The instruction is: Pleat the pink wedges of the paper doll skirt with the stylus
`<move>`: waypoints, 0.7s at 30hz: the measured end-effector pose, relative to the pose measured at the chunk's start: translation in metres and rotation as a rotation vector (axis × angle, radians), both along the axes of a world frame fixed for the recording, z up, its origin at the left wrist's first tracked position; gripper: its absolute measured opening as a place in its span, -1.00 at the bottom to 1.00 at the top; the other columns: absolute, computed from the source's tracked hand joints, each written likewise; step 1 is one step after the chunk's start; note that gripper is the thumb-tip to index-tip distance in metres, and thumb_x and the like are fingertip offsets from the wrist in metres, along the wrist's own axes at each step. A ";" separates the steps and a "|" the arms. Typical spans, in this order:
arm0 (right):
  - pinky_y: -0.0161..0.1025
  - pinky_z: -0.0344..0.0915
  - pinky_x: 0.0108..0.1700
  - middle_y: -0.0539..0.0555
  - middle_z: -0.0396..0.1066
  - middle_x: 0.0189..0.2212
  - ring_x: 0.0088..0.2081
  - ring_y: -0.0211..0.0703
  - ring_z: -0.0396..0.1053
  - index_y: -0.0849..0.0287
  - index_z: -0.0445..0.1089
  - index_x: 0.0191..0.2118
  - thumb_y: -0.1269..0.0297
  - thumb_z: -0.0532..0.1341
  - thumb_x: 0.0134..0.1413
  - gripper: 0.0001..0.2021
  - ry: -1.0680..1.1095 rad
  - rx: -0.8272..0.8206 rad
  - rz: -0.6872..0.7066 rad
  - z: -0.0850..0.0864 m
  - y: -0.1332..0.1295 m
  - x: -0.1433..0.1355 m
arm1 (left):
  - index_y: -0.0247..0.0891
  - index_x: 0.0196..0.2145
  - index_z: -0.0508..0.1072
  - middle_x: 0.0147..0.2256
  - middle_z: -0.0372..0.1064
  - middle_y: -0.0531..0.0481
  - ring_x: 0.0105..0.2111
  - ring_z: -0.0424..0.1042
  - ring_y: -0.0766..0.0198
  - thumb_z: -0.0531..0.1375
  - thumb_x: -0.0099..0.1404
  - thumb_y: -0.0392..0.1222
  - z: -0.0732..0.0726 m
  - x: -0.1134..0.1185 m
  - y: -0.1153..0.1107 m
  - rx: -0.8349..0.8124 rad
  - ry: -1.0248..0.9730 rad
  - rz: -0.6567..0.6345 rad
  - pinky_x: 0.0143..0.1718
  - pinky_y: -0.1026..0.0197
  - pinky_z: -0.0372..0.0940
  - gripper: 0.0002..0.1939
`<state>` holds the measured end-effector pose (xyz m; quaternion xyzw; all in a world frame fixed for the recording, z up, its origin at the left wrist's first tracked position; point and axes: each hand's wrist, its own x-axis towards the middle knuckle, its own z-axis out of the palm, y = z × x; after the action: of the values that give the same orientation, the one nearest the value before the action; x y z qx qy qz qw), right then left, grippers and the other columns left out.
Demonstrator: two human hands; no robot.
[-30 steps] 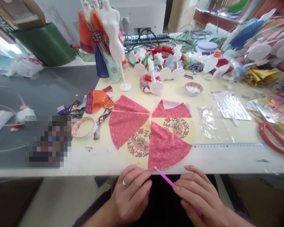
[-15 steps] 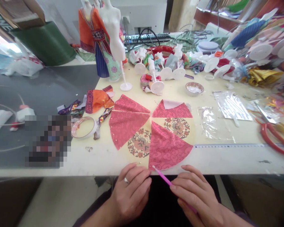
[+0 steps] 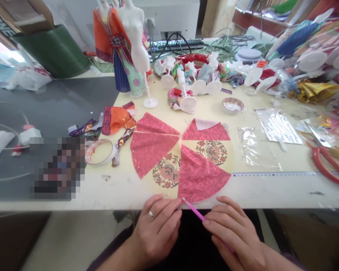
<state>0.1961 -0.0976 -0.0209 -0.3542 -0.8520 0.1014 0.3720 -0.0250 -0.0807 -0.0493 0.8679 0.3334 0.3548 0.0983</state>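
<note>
A: In the head view, what do we see changed?
B: The tip of the pink tool [image 3: 196, 212] sits slightly farther left than 1 second ago, on the near-left corner of the red wedge [image 3: 203, 178], which lies at the near edge of the tabletop [image 3: 107, 192].
A: And our hands?
B: Our right hand [image 3: 234, 230] pinches the tool. Our left hand [image 3: 159, 222] has its fingers together; we can't tell if they grip.
A: Meaning?
B: We'd judge the work now centres beside our left fingertips.

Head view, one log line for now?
right hand: holds pink stick | tip: at red panel's lower-left corner | left hand: fingertips beside tip | scissors: right of panel
</note>
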 end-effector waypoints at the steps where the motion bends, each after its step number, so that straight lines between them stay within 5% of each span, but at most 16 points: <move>1: -0.05 0.28 -0.01 0.10 0.45 -0.39 -0.29 -0.20 0.37 0.33 0.40 -0.25 0.58 0.10 -0.06 -0.78 -0.002 -0.002 -0.001 0.000 0.000 0.000 | -0.35 -0.17 0.41 -0.12 0.46 -0.24 -0.13 0.40 0.11 0.16 0.12 -0.48 0.000 0.000 0.001 0.026 0.019 -0.009 -0.03 -0.05 0.21 -0.71; 21: -0.07 0.28 -0.02 0.08 0.45 -0.41 -0.29 -0.20 0.38 0.29 0.39 -0.22 0.57 0.09 -0.06 -0.75 0.014 0.014 -0.038 0.000 -0.002 0.007 | -0.39 -0.17 0.44 -0.09 0.44 -0.19 -0.15 0.39 0.12 0.19 0.12 -0.43 0.001 0.000 0.003 0.109 0.142 -0.005 -0.01 -0.04 0.21 -0.72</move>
<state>0.2032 -0.0997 -0.0210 -0.3671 -0.8430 0.0908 0.3825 -0.0252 -0.0774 -0.0480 0.8958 0.3176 0.3098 0.0277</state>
